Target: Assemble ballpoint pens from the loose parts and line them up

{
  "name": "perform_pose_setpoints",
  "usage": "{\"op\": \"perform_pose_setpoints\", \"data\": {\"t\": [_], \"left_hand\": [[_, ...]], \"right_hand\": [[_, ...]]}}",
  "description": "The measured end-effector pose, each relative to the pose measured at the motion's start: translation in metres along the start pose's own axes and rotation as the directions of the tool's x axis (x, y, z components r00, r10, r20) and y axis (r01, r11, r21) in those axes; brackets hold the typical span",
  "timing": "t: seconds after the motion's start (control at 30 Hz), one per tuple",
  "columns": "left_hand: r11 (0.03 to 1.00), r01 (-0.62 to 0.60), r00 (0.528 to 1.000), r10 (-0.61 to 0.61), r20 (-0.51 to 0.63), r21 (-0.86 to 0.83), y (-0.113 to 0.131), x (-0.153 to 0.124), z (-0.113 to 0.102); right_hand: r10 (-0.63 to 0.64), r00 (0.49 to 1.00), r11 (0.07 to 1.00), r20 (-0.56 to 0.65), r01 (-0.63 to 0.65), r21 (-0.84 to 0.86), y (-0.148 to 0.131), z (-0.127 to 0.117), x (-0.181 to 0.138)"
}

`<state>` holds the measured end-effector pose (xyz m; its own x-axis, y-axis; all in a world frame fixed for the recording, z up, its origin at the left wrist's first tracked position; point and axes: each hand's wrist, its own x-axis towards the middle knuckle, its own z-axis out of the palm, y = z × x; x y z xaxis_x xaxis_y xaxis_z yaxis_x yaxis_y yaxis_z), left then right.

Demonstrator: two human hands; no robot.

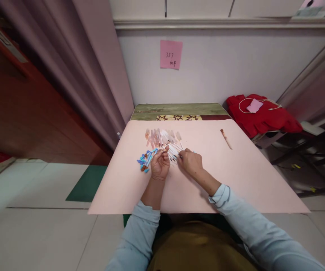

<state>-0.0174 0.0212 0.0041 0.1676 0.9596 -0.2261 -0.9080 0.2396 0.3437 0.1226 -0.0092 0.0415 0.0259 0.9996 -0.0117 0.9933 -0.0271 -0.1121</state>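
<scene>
On the pink table sheet [235,177] lies a fan of several thin clear pens or pen refills [162,139]. To their left sits a small heap of blue and brown caps [144,161]. My left hand [160,165] is curled into a closed grip beside the caps, holding a blue-capped pen and a small brown piece at its fingertips. My right hand [189,161] rests on the sheet with its fingers pinched at the near ends of the pens.
A single wooden stick-like pen [226,138] lies alone at the back right of the sheet. A red cloth with a pink mask [260,113] sits on a chair to the right. A pink note [170,54] hangs on the wall; curtains hang at left.
</scene>
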Motion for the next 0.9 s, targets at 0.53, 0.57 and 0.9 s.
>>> {"op": "perform_pose_setpoints", "data": {"t": [0.53, 0.57, 0.9], "left_hand": [[0.999, 0.018, 1.0, -0.019, 0.02, 0.031, -0.005, -0.002, 0.002], [0.999, 0.021, 0.999, -0.022, 0.024, 0.028, -0.005, -0.002, 0.001], [0.998, 0.05, 0.998, -0.051, 0.044, 0.024, -0.006, 0.0, -0.001]], "right_hand": [[0.05, 0.998, 0.999, 0.022, -0.051, 0.019, -0.011, 0.004, 0.007], [0.053, 0.998, 0.998, 0.02, -0.054, 0.025, -0.011, 0.005, 0.007], [0.198, 0.971, 0.915, -0.133, -0.135, 0.381, 0.024, -0.021, 0.023]]}}
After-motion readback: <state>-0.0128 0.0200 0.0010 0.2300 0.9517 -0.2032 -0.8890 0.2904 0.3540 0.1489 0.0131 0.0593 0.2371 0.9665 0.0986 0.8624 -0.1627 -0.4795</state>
